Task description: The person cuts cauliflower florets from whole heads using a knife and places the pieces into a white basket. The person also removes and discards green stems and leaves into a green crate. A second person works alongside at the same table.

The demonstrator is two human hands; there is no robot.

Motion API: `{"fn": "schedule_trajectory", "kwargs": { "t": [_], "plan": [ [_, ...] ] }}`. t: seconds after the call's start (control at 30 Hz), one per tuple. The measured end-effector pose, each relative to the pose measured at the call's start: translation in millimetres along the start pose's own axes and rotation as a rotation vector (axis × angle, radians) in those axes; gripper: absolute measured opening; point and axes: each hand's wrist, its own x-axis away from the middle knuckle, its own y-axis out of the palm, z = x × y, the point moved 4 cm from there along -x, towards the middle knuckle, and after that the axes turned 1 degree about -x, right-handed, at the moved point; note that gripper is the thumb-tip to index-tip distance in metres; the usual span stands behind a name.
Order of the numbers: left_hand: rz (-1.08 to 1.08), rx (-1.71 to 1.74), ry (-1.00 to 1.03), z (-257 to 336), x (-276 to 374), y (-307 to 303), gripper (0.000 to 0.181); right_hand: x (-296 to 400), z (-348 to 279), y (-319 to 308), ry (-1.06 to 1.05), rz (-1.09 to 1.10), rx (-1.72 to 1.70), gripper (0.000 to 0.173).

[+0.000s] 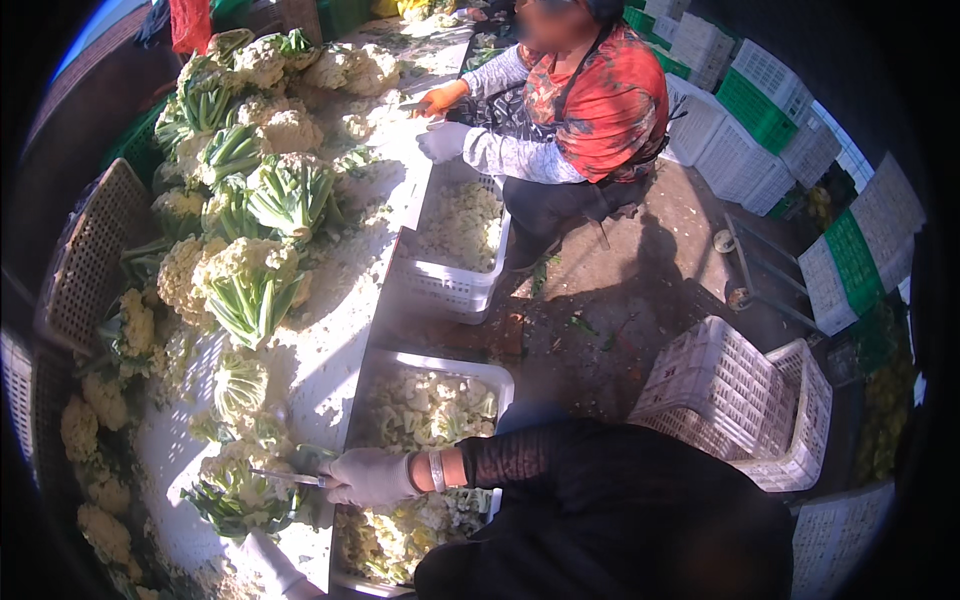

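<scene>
My right hand (371,477), in a grey knit glove, grips a knife (285,475) whose blade lies across a leafy cauliflower head (244,491) on the white work table (315,375). My left hand (271,564), also gloved, holds the near leafy side of that head; its fingertips are partly hidden. Below my right forearm, a white plastic crate (496,504) holds cut cauliflower florets (405,536). Another floret-filled crate (506,382) stands just beyond it along the table edge. A pale trimmed cauliflower piece (240,384) lies on the table past the head.
Whole cauliflowers (251,285) are heaped along the table's far side. A co-worker (600,105) sits farther along, one gloved hand holding a knife, beside another floret crate (457,277). Stacked crates (739,405) stand on the floor behind me, near a wheeled metal frame (772,270).
</scene>
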Motion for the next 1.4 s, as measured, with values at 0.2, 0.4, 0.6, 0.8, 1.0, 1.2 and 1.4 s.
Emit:
{"fn": "schedule_trajectory", "kwargs": {
  "t": [0.2,0.4,0.6,0.8,1.0,1.2,1.4],
  "plan": [
    [-0.007,-0.005,0.0,-0.7,-0.5,-7.9,0.028,0.7,0.0,3.6,0.059,-0.025,0.02,0.023],
    [-0.003,0.006,-0.04,1.6,12.5,-9.4,0.027,1.8,-2.5,5.4,0.091,-0.028,0.031,0.023],
    [-0.023,0.016,-0.052,11.2,25.2,-11.5,0.025,0.2,-0.4,10.3,0.058,-0.02,0.064,0.021],
    [-0.183,-0.365,0.355,-57.7,-13.5,-8.2,0.021,1.5,0.4,9.9,0.062,0.015,0.11,0.019],
    [-0.13,-0.237,0.367,-55.5,-5.5,1.0,0.022,-1.4,-10.5,9.5,-0.004,0.041,0.123,0.025],
    [-0.071,-0.147,0.348,-39.6,1.5,18.2,0.025,-10.3,-16.5,0.6,-0.043,0.182,0.128,0.027],
    [-0.07,0.006,0.296,-19.3,14.4,23.1,0.029,-24.5,-10.1,27.1,0.031,0.186,0.291,0.023]
  ]
}}
